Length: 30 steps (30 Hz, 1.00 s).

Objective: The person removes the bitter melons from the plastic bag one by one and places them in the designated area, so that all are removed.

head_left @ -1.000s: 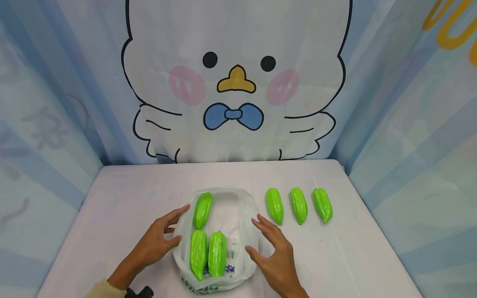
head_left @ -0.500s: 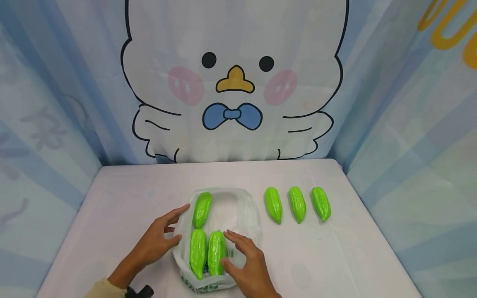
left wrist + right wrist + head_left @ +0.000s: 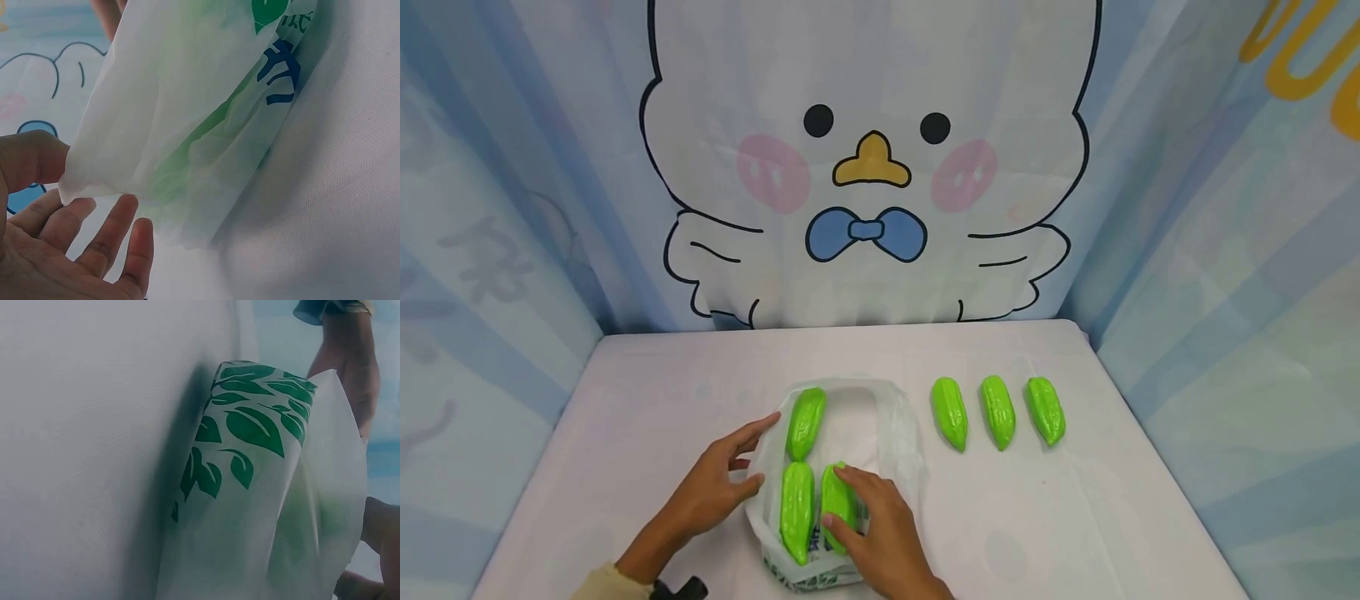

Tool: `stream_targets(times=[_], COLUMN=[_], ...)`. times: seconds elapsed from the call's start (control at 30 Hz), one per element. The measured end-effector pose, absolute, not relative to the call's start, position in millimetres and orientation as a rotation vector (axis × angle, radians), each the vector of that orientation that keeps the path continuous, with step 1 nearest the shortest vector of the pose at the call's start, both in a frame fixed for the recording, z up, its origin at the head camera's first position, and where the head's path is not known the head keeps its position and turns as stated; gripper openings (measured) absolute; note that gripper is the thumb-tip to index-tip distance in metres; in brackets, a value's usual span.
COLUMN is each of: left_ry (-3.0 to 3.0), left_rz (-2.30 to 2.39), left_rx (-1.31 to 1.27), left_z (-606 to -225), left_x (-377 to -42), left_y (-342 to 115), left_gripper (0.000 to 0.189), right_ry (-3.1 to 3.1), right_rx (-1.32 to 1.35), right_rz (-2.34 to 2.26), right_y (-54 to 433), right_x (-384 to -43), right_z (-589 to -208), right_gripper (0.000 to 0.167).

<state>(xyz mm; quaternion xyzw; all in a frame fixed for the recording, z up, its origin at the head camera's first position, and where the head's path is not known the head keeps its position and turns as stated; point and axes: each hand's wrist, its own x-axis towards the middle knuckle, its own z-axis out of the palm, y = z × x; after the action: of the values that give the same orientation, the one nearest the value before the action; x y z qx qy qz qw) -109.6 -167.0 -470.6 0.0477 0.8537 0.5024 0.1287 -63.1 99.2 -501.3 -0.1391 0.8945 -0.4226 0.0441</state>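
A white translucent plastic bag [image 3: 904,425] with leaf print [image 3: 253,431] stands with its mouth wide at the table's middle. Inside are glossy green, ridged cucumber-like vegetables: one at the back left [image 3: 807,423], one at the front left [image 3: 797,510] and one at the front right [image 3: 837,497]. My right hand [image 3: 883,529] reaches into the bag and holds the front-right vegetable, thumb at its left and fingers over its top. At the bag's left side my left hand [image 3: 718,483] rests against the plastic with spread fingers; in the left wrist view its fingertips [image 3: 128,206] touch the lower edge.
Three more such green vegetables lie in a row right of the bag: left [image 3: 950,414], middle [image 3: 997,412] and right [image 3: 1046,411]. The white-covered table [image 3: 1075,525] is enclosed by printed curtains [image 3: 880,283] at the back and sides.
My right hand has moved left from the bag's right rim, over the mouth and onto the front-right vegetable, which is now slightly tilted. The left hand stays at the bag's left side.
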Motion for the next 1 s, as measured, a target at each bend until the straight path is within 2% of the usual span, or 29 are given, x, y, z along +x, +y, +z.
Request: stream_targets(times=[0.27, 0.53, 1.0], left_ry=[2.481, 2.474, 2.481], left_rz=[1.456, 1.457, 1.463], left_rx=[0.113, 0.111, 0.156], left_z=[-470, -471, -475], left_x=[-109, -109, -110], left_y=[-167, -168, -169], left_gripper=[0.082, 0.082, 0.082], right_ry=[2.74, 2.673, 2.596], right_rx=[-0.376, -0.35, -0.063], right_rz=[-1.26, -1.451, -1.712], right_y=[96, 101, 135], right_x=[-75, -74, -61], right_z=[-498, -499, -484], right_gripper=[0.058, 0.054, 0.055])
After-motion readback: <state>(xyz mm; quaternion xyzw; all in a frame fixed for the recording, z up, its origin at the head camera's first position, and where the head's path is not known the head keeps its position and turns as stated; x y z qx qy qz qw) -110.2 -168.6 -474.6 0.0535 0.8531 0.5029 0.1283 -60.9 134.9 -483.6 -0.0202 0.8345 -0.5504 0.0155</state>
